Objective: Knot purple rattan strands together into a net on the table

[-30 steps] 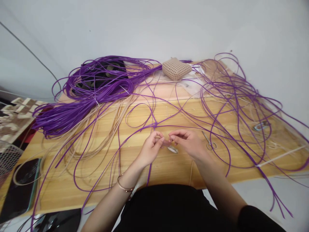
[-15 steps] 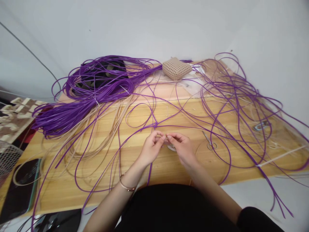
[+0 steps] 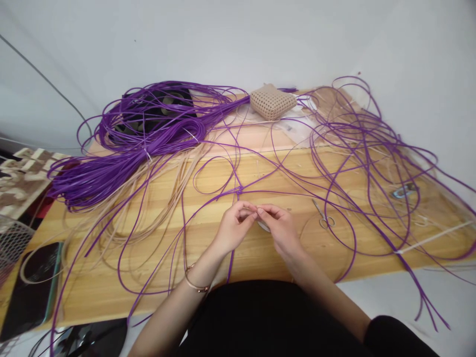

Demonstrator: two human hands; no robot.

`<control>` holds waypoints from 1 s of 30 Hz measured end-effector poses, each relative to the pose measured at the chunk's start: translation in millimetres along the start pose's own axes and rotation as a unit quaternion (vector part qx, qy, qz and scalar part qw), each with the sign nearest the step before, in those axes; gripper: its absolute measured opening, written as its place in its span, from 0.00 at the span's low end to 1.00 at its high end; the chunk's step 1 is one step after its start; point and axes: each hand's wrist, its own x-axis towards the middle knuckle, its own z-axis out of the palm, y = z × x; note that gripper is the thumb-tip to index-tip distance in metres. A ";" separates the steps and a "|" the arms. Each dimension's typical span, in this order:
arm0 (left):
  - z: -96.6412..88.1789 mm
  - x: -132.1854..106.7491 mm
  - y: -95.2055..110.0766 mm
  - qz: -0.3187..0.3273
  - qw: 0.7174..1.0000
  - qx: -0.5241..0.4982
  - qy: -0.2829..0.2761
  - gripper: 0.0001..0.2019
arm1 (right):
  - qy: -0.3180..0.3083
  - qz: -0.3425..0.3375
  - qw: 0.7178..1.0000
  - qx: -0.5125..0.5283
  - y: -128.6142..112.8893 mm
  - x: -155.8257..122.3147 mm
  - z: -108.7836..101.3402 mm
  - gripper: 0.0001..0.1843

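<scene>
Over the table's front middle, my left hand [image 3: 235, 224] and my right hand [image 3: 281, 225] meet at the fingertips, both closed in a pinch. Whatever lies between the fingers is too small to name. Just under my right fingers shows part of a pale, round, ring-like thing [image 3: 263, 226], mostly covered. Beyond my hands, several purple strands cross at a small knot [image 3: 240, 189] on the wood. One purple strand [image 3: 231, 260] runs below my left hand toward my body. Small scissors [image 3: 326, 219] lie to the right of my right hand, blades pointing away.
A big bundle of purple strands [image 3: 107, 178] lies at left, with beige strands [image 3: 173, 191] beside it. A woven beige piece [image 3: 272, 101] sits at the back. Loose purple loops [image 3: 366, 144] cover plastic bags on the right. A phone [image 3: 31, 292] rests at the left edge.
My hands stay nearly where they were, fingertips still together, with only slight finger movement. The whole view has shifted very slightly.
</scene>
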 end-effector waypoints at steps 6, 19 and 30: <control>0.4 0.1 -1.5 0.006 1.000 0.013 0.002 0.03 | 0.004 0.006 1.000 0.020 -2.6 -1.5 1.0 0.17; -0.8 -1.0 -3.1 0.030 0.999 0.032 0.000 0.08 | -0.085 -0.019 0.992 -0.089 -3.4 5.6 -11.8 0.14; -2.1 -5.3 -1.1 0.095 0.968 0.232 0.001 0.09 | -0.020 -0.339 0.818 -0.464 -21.2 -2.3 -5.4 0.10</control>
